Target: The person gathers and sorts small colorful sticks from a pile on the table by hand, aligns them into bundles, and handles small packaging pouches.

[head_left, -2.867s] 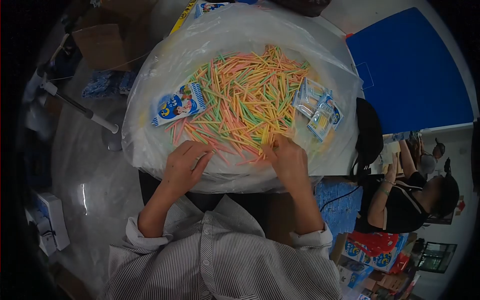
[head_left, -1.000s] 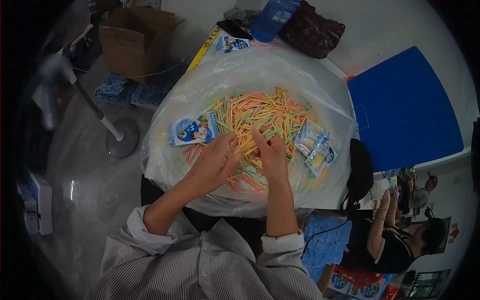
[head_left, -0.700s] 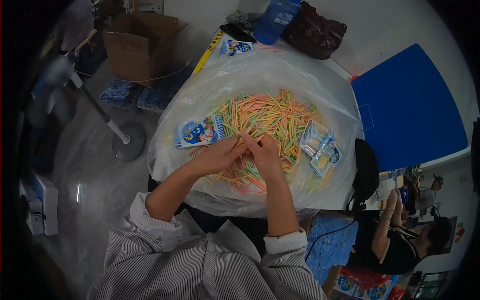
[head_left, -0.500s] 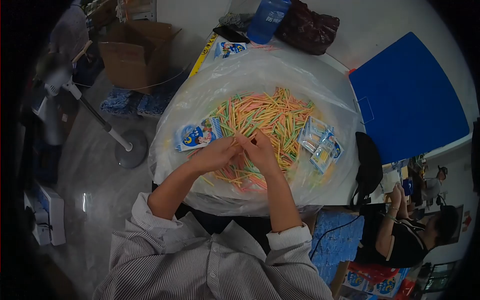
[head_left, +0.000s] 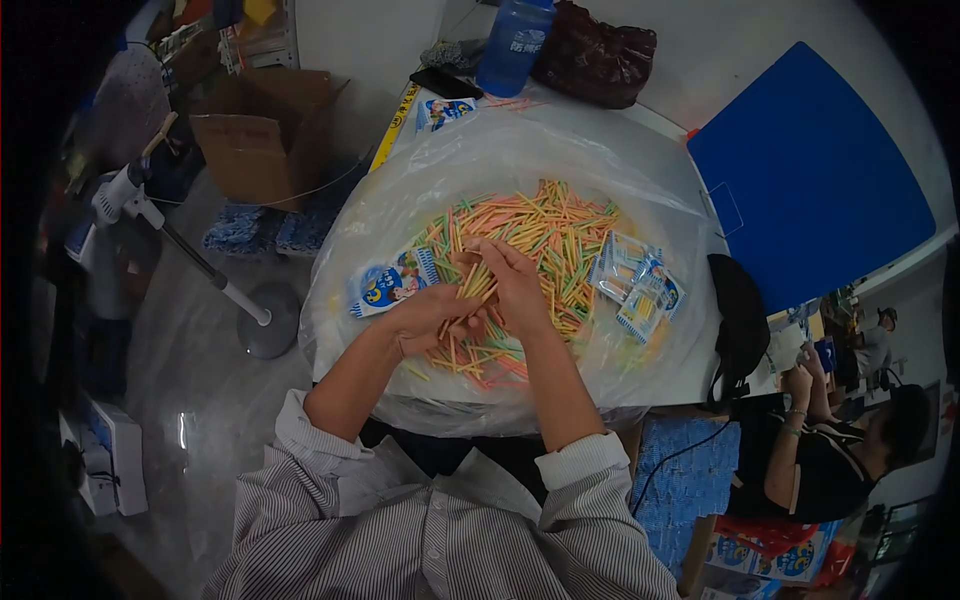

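Observation:
A big heap of thin pastel sticks (head_left: 575, 235), yellow, pink, orange and green, lies in a wide clear plastic bag (head_left: 375, 205) spread on the table. Above the near part of the heap, a small bundle of sticks (head_left: 478, 284) runs between my two hands. My left hand (head_left: 432, 314) has its fingers curled around the lower end. Closed on the upper end is my right hand (head_left: 512, 282), thumb and fingers along the sticks. A blue-and-white printed packet (head_left: 395, 284) rests left of the heap. On the right lie several clear packets with sticks inside (head_left: 638, 285).
Behind the bag are a blue bottle (head_left: 515, 45), a dark red bag (head_left: 597, 55), a phone (head_left: 446, 84) and another packet (head_left: 445, 113). A blue board (head_left: 810, 180) and a black cap (head_left: 738, 325) are at right. A seated co-worker (head_left: 825, 455) is farther right. A fan (head_left: 270, 320) stands left.
My hands have shifted from fingers close together to a spread hold, and the stick bundle now shows between them. The whole view has moved slightly.

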Available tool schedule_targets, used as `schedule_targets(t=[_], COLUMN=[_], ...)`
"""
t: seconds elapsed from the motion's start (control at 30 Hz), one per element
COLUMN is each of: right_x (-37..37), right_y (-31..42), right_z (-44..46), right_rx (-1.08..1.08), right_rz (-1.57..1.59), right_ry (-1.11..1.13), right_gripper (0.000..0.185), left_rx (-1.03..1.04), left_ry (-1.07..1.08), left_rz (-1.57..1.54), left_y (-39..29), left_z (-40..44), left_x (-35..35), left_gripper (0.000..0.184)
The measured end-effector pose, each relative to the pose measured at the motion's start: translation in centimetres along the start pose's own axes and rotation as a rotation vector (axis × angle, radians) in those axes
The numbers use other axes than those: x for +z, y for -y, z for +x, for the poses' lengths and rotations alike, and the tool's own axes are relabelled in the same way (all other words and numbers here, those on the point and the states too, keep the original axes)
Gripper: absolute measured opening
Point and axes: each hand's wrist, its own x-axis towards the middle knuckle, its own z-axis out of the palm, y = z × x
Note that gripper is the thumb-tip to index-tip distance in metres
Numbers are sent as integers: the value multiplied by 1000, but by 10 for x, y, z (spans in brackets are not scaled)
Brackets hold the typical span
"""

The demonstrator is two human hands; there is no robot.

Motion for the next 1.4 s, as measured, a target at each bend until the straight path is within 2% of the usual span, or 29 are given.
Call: schedule_targets(t=[0.1, 0.23, 0.33, 0.37, 0.4, 0.43, 0.5, 0.53, 0.6, 0.63, 0.7, 0.8, 0.93, 1.03, 1.13, 1.23, 1.3, 1.4], right_x=[4, 7, 7, 10, 13, 13, 9, 12, 18, 22, 30, 22, 10, 9, 8, 7, 14, 7], right_y=[2, 5, 8, 8, 9, 10, 10, 4, -10, -16, -26, -35, -26, -20, -14, -12, -8, -14], right_z=[1, 2, -2, -5, -10, -17, -37, -48, -71, -79, -87, -87, -78, -74, -74, -70, -64, -48], right_rx=[17, 44, 10, -125, -256, -252, -428, -422, -341, -331, -412, -516, -430, -468, -429, -544, -576, -557], right_rz=[-166, -187, -306, -361, -415, -415, -727, -728, -996, -996, -1314, -1311, -1335, -1184, -1201, -1292, -1485, -1463], right_ry=[88, 167, 131, 1, -128, -121, -291, -283, -145, -144, -146, -188, -284, -384, -349, -308, -175, -96], right_gripper=[28, 33, 37, 35, 34, 34, 23, 23, 14, 14, 12, 11, 10, 12, 14, 19, 21, 19], left_rx=[2, -19, -7, -8, 70, 151, 223, 282, 307, 332, 345, 378, 378, 357, 421, 399, 376, 348], left_ry=[10, -41, 8, 5, -96, -198, -221, -242, -299, -348, -349, -329, -324, -281, -316, -397, -379, -359], left_rz=[1, -45, -142, -141, -218, -296, -338, -373, -388, -396, -452, -554, -555, -641, -679, -682, -703, -691], left_y=[-6, -6, -3, -4, -4, -5, -4, -3, -6, -7, -4, 2, 7, 18, 28, 31, 37, 44], left_z=[4, 9, 13, 13, 13, 13, 12, 11, 7, 5, 4, 1, -14, -20, -24, -31, -34, -37], left_x=[0, 1, -5, -5, -5, -5, -14, -16, -9, -4, 0, -8, -8, -6, -7, -3, -3, -5], left_gripper=[15, 14, 15, 15, 16, 18, 18, 18, 18, 18, 18, 18, 20, 22, 23, 23, 24, 24])
